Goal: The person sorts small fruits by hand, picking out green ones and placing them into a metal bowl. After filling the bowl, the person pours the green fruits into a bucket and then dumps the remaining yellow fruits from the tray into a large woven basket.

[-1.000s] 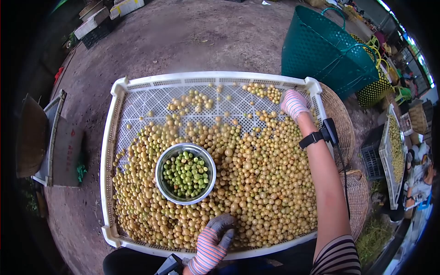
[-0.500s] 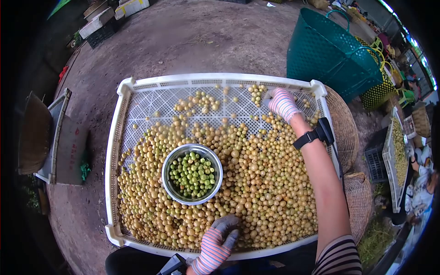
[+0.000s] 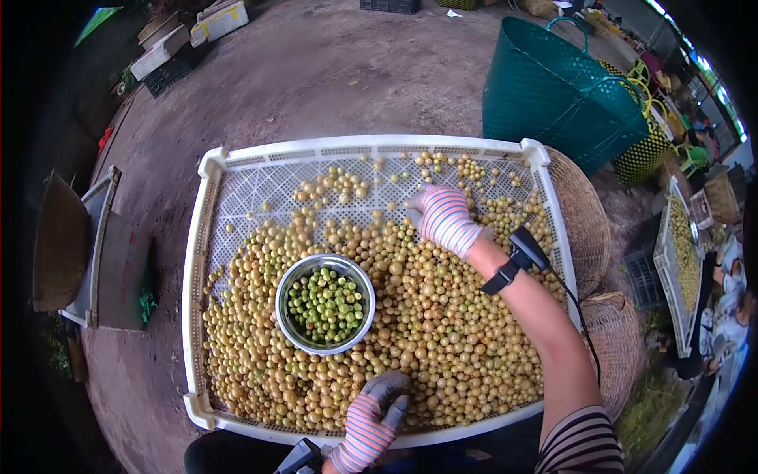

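Note:
Small round yellow-tan fruits (image 3: 442, 340) cover much of a white mesh tray (image 3: 371, 144) in front of me. Among them stands a steel bowl (image 3: 286, 336) that holds smaller green fruits (image 3: 325, 304). My left hand (image 3: 371, 419), in a striped glove with grey fingertips, rests on the fruits at the tray's near edge, thumb and fingers apart. My right hand (image 3: 448, 219), gloved alike, is over the upper middle of the tray at the edge of the pile. Its fingers are curled together, and what lies under them is hidden.
A tall green woven basket (image 3: 553, 95) stands beyond the tray's far right corner. Wicker baskets (image 3: 580, 213) sit along its right side. Farther right is another tray of fruits (image 3: 681, 253) with people near it. Boxes (image 3: 118, 268) stand on the left.
My right hand has moved left and towards me, from the far right corner of the tray to its upper middle. My left hand has stayed almost in place.

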